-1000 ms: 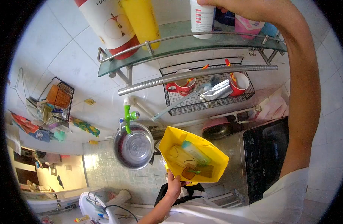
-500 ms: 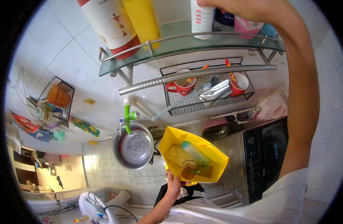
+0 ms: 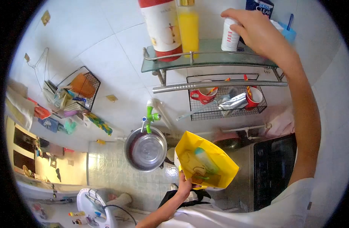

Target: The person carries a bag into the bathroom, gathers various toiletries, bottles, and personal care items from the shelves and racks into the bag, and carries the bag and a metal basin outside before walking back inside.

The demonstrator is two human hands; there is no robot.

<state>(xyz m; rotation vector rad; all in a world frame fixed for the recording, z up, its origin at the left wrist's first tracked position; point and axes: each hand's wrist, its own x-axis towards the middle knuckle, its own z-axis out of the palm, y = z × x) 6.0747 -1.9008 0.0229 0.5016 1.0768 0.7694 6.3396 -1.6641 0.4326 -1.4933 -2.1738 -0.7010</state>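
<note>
My left hand point(image 3: 185, 186) grips the edge of a yellow paper bag point(image 3: 227, 173), whose mouth faces up. Inside the bag lie a pale bottle with a green-blue label point(image 3: 206, 160) and some smaller items I cannot make out fully. My right hand point(image 3: 258, 32) reaches up to the glass shelf point(image 3: 208, 57) with its fingers closed round the upper part of a white bottle point(image 3: 230, 38) with red print. The bottle stands at the shelf, nearly upright. Behind that hand are a dark blue box point(image 3: 261, 7) and a light blue cup point(image 3: 289, 34).
A red and white canister point(image 3: 163, 30) and a yellow bottle point(image 3: 189, 32) stand on the shelf's left. Below hangs a wire basket point(image 3: 204, 114) with red mugs point(image 3: 204, 97). A metal basin point(image 3: 146, 150) sits under a green tap point(image 3: 149, 117); a dark-topped appliance point(image 3: 275, 167) is at right.
The view has tilted upward, so more of the shelf and my right hand shows. My right hand stays on the white bottle, and my left hand keeps the bag.
</note>
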